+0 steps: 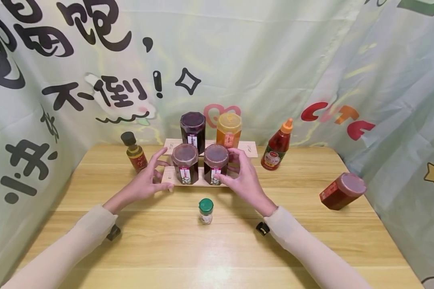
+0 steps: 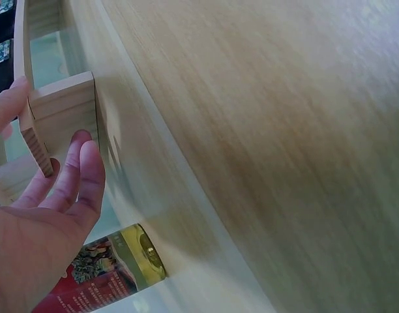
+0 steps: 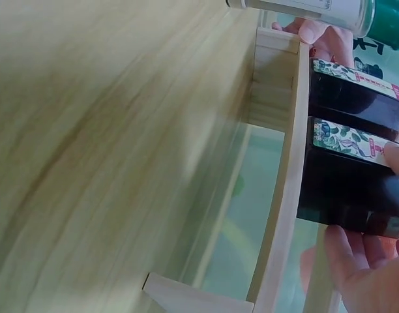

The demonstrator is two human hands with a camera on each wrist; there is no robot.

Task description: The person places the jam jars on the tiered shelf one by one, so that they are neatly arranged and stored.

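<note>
A two-step wooden rack (image 1: 168, 173) stands toward the back of the table. My left hand (image 1: 146, 182) grips the left end of its lower step; in the left wrist view the thumb presses the front edge and fingers (image 2: 69, 186) curl behind it. On that step sit two dark jars with pink-and-white labels, a left jar (image 1: 185, 164) and a right jar (image 1: 216, 160). Around the right jar, my right hand (image 1: 244, 176) has its thumb on the label and its fingers on the far side. Behind, on the upper step, are a dark purple jar (image 1: 193, 126) and a yellow jar (image 1: 229, 128).
A black-capped bottle (image 1: 135, 152) is just behind my left hand. A red squeeze bottle (image 1: 276, 146) with an orange tip stands right of the rack. Far right is a red jar (image 1: 340, 192). A green-capped shaker (image 1: 205, 210) stands in front. Printed curtains surround the table (image 1: 166, 257).
</note>
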